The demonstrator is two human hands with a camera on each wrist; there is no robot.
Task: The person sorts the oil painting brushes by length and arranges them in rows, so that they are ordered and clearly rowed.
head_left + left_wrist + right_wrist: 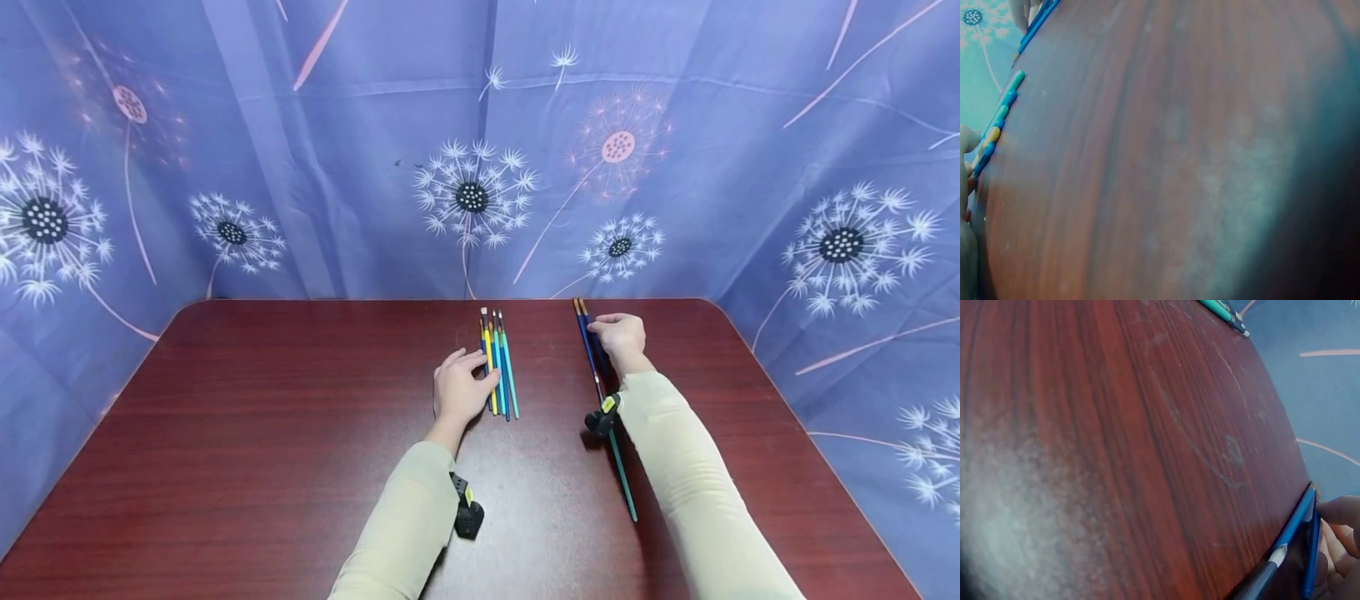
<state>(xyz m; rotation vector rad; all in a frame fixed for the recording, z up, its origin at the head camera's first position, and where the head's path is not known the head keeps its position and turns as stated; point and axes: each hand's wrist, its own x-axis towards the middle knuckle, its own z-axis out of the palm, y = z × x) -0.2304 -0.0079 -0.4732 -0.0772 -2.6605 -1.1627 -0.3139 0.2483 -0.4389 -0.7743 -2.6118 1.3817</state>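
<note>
"What is this person wearing?"
"Long, pale cream sleeves (690, 467), softly wrinkling on the right!"
"And black wrist cameras (469, 520) are showing off yellow-green patches (608, 405), while both hands (461, 387) are going bare!"

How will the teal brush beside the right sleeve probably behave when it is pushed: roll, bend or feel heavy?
The teal brush would probably roll sideways, because its handle looks slim and rounded. It should feel light, being so thin. The handle seems stiff, since its visible part runs straight.
</note>
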